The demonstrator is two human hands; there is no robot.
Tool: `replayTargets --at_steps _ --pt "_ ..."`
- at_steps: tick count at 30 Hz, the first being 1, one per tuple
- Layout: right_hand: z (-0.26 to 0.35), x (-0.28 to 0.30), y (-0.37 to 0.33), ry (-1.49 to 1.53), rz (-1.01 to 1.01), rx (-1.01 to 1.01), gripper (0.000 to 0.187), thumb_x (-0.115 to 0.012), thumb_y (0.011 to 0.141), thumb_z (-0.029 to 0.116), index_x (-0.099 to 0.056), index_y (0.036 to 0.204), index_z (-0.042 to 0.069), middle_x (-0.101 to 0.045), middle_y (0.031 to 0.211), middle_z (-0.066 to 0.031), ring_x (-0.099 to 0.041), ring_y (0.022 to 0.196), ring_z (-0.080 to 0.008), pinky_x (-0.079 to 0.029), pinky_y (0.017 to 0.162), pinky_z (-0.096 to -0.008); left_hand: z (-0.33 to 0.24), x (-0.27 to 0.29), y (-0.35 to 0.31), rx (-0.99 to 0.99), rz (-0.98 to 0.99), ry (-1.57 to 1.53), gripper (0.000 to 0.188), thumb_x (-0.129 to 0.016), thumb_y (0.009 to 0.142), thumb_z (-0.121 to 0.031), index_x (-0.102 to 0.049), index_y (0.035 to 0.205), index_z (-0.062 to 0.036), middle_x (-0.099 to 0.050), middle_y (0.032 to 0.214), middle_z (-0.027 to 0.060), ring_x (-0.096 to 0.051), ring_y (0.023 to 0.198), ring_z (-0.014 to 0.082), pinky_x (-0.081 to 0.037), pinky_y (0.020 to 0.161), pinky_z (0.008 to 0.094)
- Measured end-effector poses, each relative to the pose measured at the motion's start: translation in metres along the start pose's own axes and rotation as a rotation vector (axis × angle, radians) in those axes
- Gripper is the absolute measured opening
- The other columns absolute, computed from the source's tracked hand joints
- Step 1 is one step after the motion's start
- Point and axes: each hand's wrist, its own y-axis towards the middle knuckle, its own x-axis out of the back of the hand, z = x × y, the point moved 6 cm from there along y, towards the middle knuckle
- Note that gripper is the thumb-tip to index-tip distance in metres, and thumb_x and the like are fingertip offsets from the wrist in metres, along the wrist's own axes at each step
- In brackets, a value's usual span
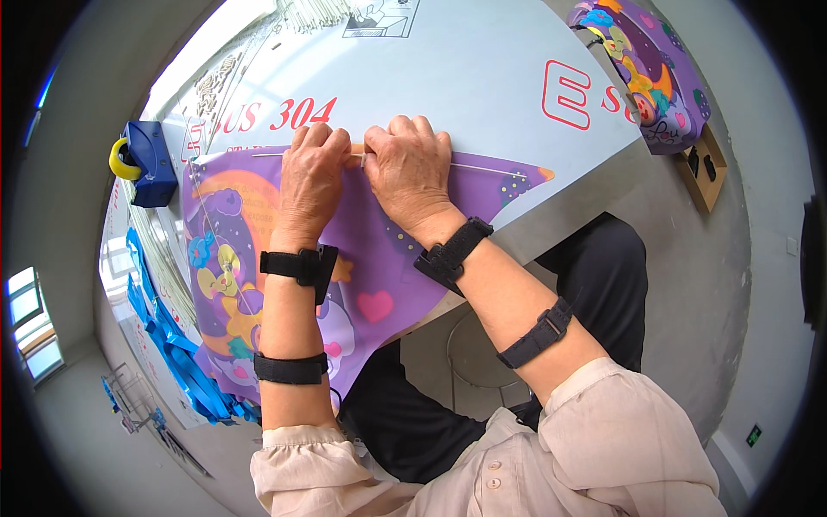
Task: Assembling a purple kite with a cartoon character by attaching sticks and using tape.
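A purple kite [375, 258] printed with a moon, a yellow animal and hearts lies over the near edge of the table, its lower part hanging toward my lap. One thin white rod [482, 167] runs across its far edge, and a second thin rod [209, 228] slants down its left side. My left hand [308, 185] is closed on the crosswise rod, fingers curled under. Just to its right, my right hand [411, 168] pinches the same rod beside a small pale fitting [363, 160]. Between the two hands the fitting shows only partly; my fingertips are hidden.
A blue tape dispenser [153, 164] stands left of the kite, with blue straps [177, 353] below it. Small beige pieces [215, 84] and white rods [312, 12] lie farther back on the table [482, 69]. At right are another printed purple sheet [685, 86] and a wooden box [708, 185].
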Motion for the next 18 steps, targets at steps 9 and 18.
replayTargets --at_steps 9,18 --pt "0.001 0.005 -0.003 0.061 0.053 0.051 0.01 -0.056 0.082 0.013 -0.066 0.082 0.008 -0.06 0.089 -0.0083 -0.053 0.091 -0.0267 -0.04 0.076 -0.0412 -0.002 0.001 0.001 0.011 0.018 0.022 0.012 -0.065 0.075 -0.005 -0.054 0.078 -0.005 -0.053 0.081 0.0095 -0.054 0.084 0.031 -0.046 0.072 0.0409" --pt "0.005 0.021 -0.04 0.044 0.029 0.171 0.04 -0.056 0.081 0.004 -0.051 0.118 -0.01 -0.044 0.125 -0.0216 -0.042 0.118 -0.0371 -0.037 0.1 -0.0444 0.0 0.001 0.0 0.045 -0.018 -0.018 0.011 -0.065 0.076 -0.01 -0.055 0.077 -0.0068 -0.054 0.08 0.008 -0.054 0.085 0.0305 -0.046 0.071 0.0411"
